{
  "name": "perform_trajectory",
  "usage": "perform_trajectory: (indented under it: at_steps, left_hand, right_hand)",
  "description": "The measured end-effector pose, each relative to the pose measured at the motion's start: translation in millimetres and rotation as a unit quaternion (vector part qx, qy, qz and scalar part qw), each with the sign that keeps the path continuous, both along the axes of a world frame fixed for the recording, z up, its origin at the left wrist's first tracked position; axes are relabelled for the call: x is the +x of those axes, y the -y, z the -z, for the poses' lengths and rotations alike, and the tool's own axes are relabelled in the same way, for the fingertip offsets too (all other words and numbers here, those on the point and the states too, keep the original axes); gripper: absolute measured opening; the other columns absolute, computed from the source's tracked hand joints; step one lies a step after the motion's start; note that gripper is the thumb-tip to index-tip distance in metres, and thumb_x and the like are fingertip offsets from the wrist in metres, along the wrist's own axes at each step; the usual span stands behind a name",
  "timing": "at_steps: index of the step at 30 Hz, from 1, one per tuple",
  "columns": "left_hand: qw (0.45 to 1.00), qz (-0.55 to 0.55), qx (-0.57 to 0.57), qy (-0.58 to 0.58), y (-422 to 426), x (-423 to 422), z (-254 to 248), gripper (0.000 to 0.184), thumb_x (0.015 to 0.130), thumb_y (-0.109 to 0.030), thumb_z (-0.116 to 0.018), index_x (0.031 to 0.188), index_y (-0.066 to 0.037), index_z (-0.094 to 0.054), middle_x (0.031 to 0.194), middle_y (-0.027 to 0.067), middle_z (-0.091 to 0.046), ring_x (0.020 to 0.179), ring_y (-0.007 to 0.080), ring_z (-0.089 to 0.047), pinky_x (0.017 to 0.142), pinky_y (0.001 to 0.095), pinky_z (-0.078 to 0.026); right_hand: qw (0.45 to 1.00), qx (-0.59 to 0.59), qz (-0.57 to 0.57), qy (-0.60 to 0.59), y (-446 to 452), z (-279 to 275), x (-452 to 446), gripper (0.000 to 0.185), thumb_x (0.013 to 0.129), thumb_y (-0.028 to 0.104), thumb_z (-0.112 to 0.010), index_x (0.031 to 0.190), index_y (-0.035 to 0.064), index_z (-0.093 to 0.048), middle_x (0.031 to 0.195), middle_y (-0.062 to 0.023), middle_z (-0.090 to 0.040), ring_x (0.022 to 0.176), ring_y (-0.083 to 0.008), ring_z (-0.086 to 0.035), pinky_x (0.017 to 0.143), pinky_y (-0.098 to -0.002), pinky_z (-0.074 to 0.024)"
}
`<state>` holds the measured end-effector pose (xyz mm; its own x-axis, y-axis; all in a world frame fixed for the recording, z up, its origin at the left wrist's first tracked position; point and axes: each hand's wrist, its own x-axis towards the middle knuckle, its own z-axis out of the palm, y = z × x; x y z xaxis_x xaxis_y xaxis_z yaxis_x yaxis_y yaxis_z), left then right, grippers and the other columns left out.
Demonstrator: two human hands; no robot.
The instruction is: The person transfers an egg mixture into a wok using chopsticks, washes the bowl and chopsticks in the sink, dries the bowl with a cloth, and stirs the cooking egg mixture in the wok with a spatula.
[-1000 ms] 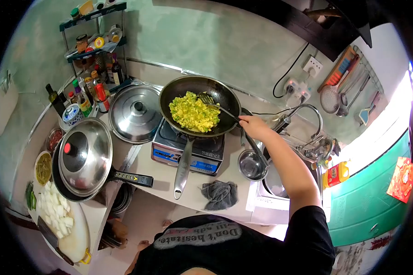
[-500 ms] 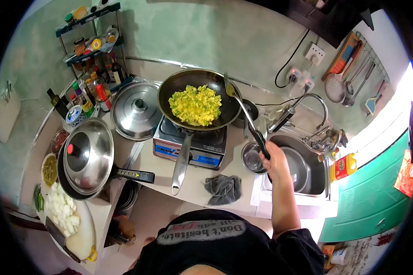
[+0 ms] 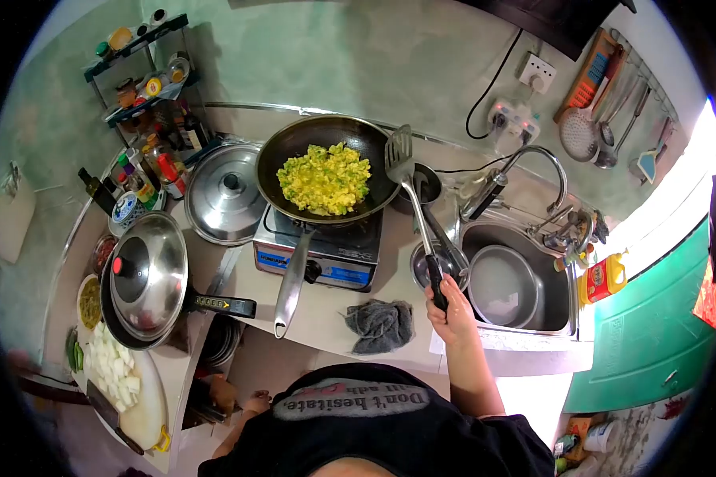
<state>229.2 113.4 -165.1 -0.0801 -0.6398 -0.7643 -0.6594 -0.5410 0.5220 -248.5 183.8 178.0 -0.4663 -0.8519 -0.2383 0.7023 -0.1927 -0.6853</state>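
Observation:
A slotted metal spatula (image 3: 399,155) with a black handle is held upright in my right hand (image 3: 450,310), its fingers wrapped round the handle near the sink's left edge. The spatula's head overlaps the right rim of a dark wok (image 3: 378,143). Yellow scrambled egg with green bits (image 3: 324,179) lies in the wok, which sits on a portable gas stove (image 3: 350,266). My left hand (image 3: 258,401) hangs low beside my body, at the counter's lower edge; its fingers are too small to make out.
A lidded pan (image 3: 147,278) stands left, above a cutting board (image 3: 147,405) with chopped white pieces and a knife (image 3: 107,409). A steel lid (image 3: 207,207) leans behind. A grey cloth (image 3: 380,326) lies before the stove; a basin (image 3: 503,286) sits in the sink.
The spatula has left the egg and now stands upright. My right hand has drawn back towards my body, still gripping it. My left hand has come into view more fully.

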Motion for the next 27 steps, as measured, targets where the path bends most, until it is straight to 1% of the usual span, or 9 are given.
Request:
perform_trajectory:
  at_steps: [1,4,5,14,16,17,20,23,27]
  left_hand:
    - [0.998,0.035,-0.026,0.044,-1.2,-7.8,-9.8,0.017,0.08,-0.011,-0.045,0.093,-0.005,-0.054,0.082,0.0098,-0.059,0.077,0.0173,-0.056,0.065,0.0299,-0.045]
    - [0.991,-0.07,-0.022,-0.111,-10.5,31.2,119.3,0.016,0.079,-0.012,-0.047,0.091,-0.005,-0.055,0.082,0.0105,-0.06,0.075,0.0181,-0.058,0.066,0.0292,-0.046]
    - [0.991,-0.076,-0.026,-0.11,-13.2,37.6,124.2,0.016,0.079,-0.013,-0.047,0.091,-0.005,-0.055,0.082,0.0106,-0.06,0.074,0.0183,-0.058,0.065,0.0295,-0.046]
    - [0.999,0.026,-0.041,-0.023,-22.1,39.9,62.8,0.014,0.081,-0.014,-0.047,0.087,-0.003,-0.053,0.079,0.0107,-0.059,0.065,0.0194,-0.056,0.058,0.0322,-0.046]
    - [0.999,0.01,-0.028,-0.032,-19.8,33.3,49.1,0.014,0.082,-0.015,-0.047,0.087,-0.003,-0.053,0.078,0.0108,-0.059,0.064,0.0197,-0.056,0.057,0.0328,-0.046]
    - [0.994,-0.082,0.002,-0.066,-19.1,28.0,52.0,0.012,0.084,-0.013,-0.042,0.086,-0.003,-0.05,0.077,0.0109,-0.056,0.061,0.0203,-0.053,0.052,0.0343,-0.045]
    - [0.972,-0.165,0.049,-0.161,-15.8,23.0,50.5,0.011,0.084,-0.012,-0.04,0.088,-0.005,-0.048,0.074,0.0109,-0.052,0.06,0.0216,-0.052,0.048,0.0359,-0.044]
    - [0.972,-0.187,0.091,-0.114,-10.7,6.5,26.1,0.009,0.083,-0.008,-0.04,0.088,-0.006,-0.048,0.073,0.0104,-0.05,0.059,0.0223,-0.051,0.046,0.037,-0.043]
    - [0.971,-0.189,0.089,-0.114,-14.9,15.7,73.9,0.008,0.082,-0.005,-0.042,0.088,-0.005,-0.047,0.074,0.0106,-0.05,0.059,0.0228,-0.051,0.045,0.037,-0.043]
  right_hand:
    - [1.0,0.011,-0.003,-0.016,1.1,-0.8,1.8,0.02,0.086,0.021,-0.043,0.103,0.0105,-0.042,0.076,-0.0074,-0.046,0.041,-0.007,-0.03,0.035,-0.0158,-0.0206]
    - [1.0,0.026,-0.003,-0.013,2.6,0.1,2.9,0.018,0.087,0.023,-0.041,0.101,0.0115,-0.042,0.074,-0.0071,-0.045,0.04,-0.0064,-0.028,0.034,-0.0159,-0.0198]
    - [0.999,0.039,0.003,-0.011,3.8,-0.1,2.7,0.018,0.088,0.024,-0.04,0.102,0.0115,-0.042,0.072,-0.0064,-0.045,0.04,-0.0061,-0.028,0.034,-0.0159,-0.0198]
    - [0.998,0.048,0.016,-0.046,8.4,-4.6,0.5,0.023,0.086,0.018,-0.044,0.107,0.0084,-0.043,0.07,-0.0086,-0.047,0.042,-0.0106,-0.033,0.038,-0.0185,-0.023]
    - [0.997,0.059,0.014,-0.051,10.2,-6.5,2.3,0.023,0.086,0.018,-0.043,0.107,0.0084,-0.042,0.071,-0.0079,-0.047,0.044,-0.0103,-0.034,0.039,-0.0185,-0.0246]
    - [0.996,0.066,0.011,-0.061,11.0,-8.1,2.9,0.024,0.086,0.019,-0.043,0.108,0.0084,-0.041,0.071,-0.0072,-0.047,0.046,-0.01,-0.036,0.04,-0.0184,-0.0263]
    - [0.994,0.075,0.005,-0.083,11.9,-9.9,2.8,0.024,0.086,0.017,-0.044,0.108,0.0091,-0.04,0.073,-0.0066,-0.048,0.051,-0.0107,-0.04,0.043,-0.0185,-0.0292]
    - [0.992,0.085,0.015,-0.096,13.5,-14.7,5.4,0.025,0.084,0.014,-0.046,0.108,0.0104,-0.04,0.076,-0.0071,-0.048,0.051,-0.01,-0.04,0.042,-0.0174,-0.0284]
    - [0.993,0.055,-0.011,-0.101,11.4,-10.8,0.0,0.024,0.084,0.014,-0.046,0.106,0.0098,-0.04,0.077,-0.0079,-0.048,0.05,-0.0092,-0.039,0.038,-0.0153,-0.0236]
